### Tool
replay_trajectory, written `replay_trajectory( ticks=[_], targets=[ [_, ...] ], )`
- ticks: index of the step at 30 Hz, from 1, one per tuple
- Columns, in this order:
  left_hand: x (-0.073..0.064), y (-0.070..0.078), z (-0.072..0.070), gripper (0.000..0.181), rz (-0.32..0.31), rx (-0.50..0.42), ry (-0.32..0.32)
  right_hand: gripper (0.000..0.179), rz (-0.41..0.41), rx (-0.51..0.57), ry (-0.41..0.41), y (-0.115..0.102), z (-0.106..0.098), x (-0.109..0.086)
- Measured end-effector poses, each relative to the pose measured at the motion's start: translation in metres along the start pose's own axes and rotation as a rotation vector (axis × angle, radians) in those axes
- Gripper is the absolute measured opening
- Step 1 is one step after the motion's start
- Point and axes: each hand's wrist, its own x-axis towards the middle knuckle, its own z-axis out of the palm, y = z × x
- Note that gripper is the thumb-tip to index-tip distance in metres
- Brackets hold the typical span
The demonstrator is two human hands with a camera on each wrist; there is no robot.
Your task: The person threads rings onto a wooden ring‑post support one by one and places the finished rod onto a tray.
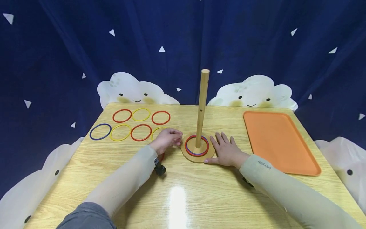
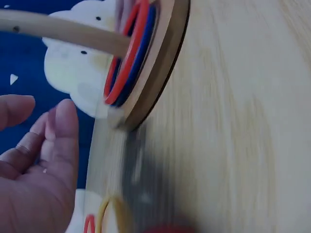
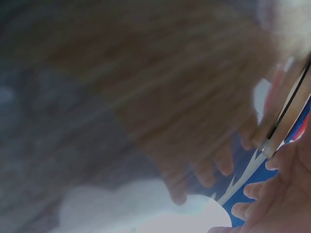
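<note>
A wooden post (image 1: 202,101) rises from a round wooden base (image 1: 197,160) in the head view. Around its foot lie a red ring (image 2: 125,77) and, against the base, a blue ring (image 2: 145,51). My left hand (image 1: 168,140) is just left of the base, its fingers loosely bent and holding nothing; the left wrist view shows a gap between thumb and fingers. With fingers spread, my right hand (image 1: 227,152) lies at the base's right side, thumb at its front edge. The right wrist view is dark and blurred over much of its area.
Left on the table are several loose rings, among them a blue ring (image 1: 100,139), a yellow ring (image 1: 120,140) and a red ring (image 1: 160,123). Another red ring (image 1: 161,157) is partly hidden by my left wrist. An orange tray (image 1: 281,140) lies at the right; a dark blue curtain (image 1: 160,25) hangs behind.
</note>
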Motion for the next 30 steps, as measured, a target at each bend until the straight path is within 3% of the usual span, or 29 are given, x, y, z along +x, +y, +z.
replay_trajectory(
  ticks=[4, 9, 14, 22, 26, 30],
  targets=[
    [-0.008, 0.009, -0.021, 0.035, 0.039, -0.074, 0.0, 0.111, 0.003, -0.004, 0.004, 0.002, 0.001, 0.0],
    [-0.025, 0.019, -0.053, 0.021, 0.122, -0.318, -0.073, 0.111, 0.002, -0.002, 0.004, 0.002, 0.001, 0.0],
    [-0.043, 0.011, -0.089, 0.022, 0.191, -0.431, -0.125, 0.112, 0.0, 0.006, 0.0, 0.001, 0.002, 0.0],
    [-0.065, -0.023, -0.14, 0.026, 0.197, -0.403, -0.126, 0.113, -0.007, 0.006, -0.014, 0.001, 0.002, 0.002],
    [-0.071, -0.037, -0.149, 0.023, 0.165, -0.343, -0.084, 0.113, -0.004, 0.013, -0.016, 0.0, -0.002, 0.001],
    [-0.071, -0.047, -0.15, 0.025, 0.118, -0.244, -0.059, 0.112, -0.007, 0.008, -0.016, 0.0, -0.003, 0.0]
  ],
)
